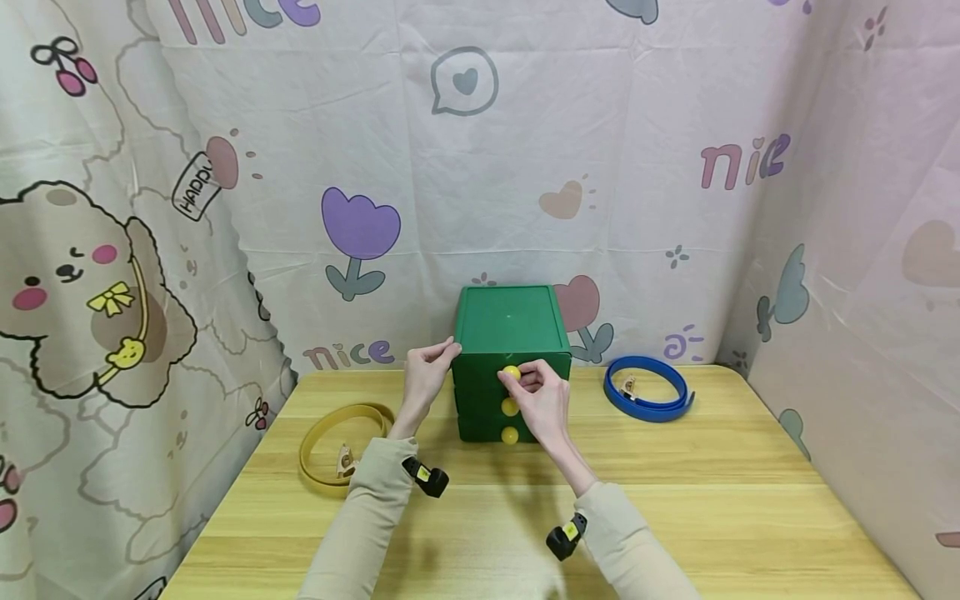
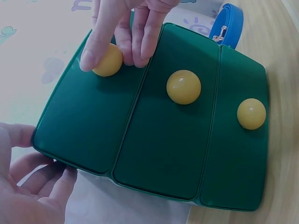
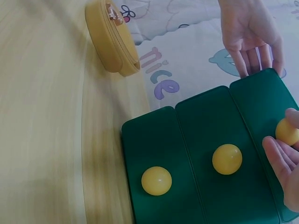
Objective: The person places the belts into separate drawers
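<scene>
Cabinet (image 1: 480,408), right hand (image 1: 543,398) pinching knob (image 2: 109,62), top panel (image 1: 512,318) in head view only

Green three-drawer box (image 1: 495,343), closed, upright on wooden table (image 1: 495,533), yellow knobs (image 2: 183,87)

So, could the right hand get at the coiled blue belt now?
Probably yes, once the right hand releases the round yellow top knob: the coiled blue belt lies right of the green drawer box, with nothing visible blocking the way.

Left hand (image 1: 427,375) gripping, right hand (image 1: 543,400) pinching, arms (image 1: 371,512) extended
</scene>
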A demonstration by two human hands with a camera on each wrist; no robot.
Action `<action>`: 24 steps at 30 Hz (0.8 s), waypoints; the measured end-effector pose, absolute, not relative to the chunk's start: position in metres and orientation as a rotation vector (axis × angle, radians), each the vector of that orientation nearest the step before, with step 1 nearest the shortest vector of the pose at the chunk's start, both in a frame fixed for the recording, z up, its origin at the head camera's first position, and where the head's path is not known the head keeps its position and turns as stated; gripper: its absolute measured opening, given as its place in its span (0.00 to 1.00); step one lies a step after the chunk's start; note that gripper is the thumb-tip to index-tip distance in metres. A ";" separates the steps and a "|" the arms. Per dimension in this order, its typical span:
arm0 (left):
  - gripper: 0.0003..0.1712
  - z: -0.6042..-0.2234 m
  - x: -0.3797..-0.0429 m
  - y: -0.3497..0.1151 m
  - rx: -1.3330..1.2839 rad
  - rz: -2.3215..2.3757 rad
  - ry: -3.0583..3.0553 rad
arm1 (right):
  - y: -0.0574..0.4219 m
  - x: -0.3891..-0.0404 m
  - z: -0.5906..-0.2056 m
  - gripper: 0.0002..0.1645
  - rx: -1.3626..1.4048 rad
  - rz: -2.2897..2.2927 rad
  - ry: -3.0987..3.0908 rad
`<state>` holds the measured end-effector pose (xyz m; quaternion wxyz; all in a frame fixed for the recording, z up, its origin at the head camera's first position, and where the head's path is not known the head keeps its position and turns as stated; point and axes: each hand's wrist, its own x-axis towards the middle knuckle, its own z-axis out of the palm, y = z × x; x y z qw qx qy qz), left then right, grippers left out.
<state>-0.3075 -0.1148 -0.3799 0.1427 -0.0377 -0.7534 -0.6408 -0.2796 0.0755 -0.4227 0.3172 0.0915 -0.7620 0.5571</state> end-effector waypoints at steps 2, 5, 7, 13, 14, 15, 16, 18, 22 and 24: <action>0.19 -0.380 -0.307 -0.115 -0.109 -1.847 -2.176 | 0.076 -0.280 -0.423 0.15 0.245 1.481 -2.006; 0.19 -0.380 -0.307 -0.115 -0.107 -1.846 -2.177 | 0.077 -0.280 -0.423 0.15 0.252 1.499 -2.005; 0.19 -0.379 -0.307 -0.115 -0.106 -1.843 -2.181 | 0.078 -0.280 -0.423 0.16 0.257 1.515 -2.002; 0.20 -0.378 -0.306 -0.114 -0.104 -1.835 -2.183 | 0.078 -0.281 -0.424 0.17 0.255 1.569 -1.985; 0.20 -0.378 -0.306 -0.114 -0.103 -1.836 -2.181 | 0.078 -0.281 -0.424 0.17 0.253 1.574 -1.980; 0.20 -0.378 -0.306 -0.114 -0.103 -1.834 -2.182 | 0.078 -0.281 -0.424 0.17 0.252 1.579 -1.975; 0.20 -0.379 -0.306 -0.114 -0.104 -1.833 -2.182 | 0.077 -0.281 -0.424 0.17 0.252 1.582 -1.970; 0.20 -0.379 -0.306 -0.114 -0.103 -1.838 -2.179 | 0.077 -0.282 -0.425 0.18 0.252 1.582 -1.966; 0.20 -0.379 -0.306 -0.115 -0.107 -1.838 -2.179 | 0.078 -0.282 -0.425 0.18 0.258 1.588 -1.978; 0.20 -0.379 -0.306 -0.115 -0.108 -1.837 -2.181 | 0.079 -0.281 -0.425 0.17 0.261 1.591 -1.989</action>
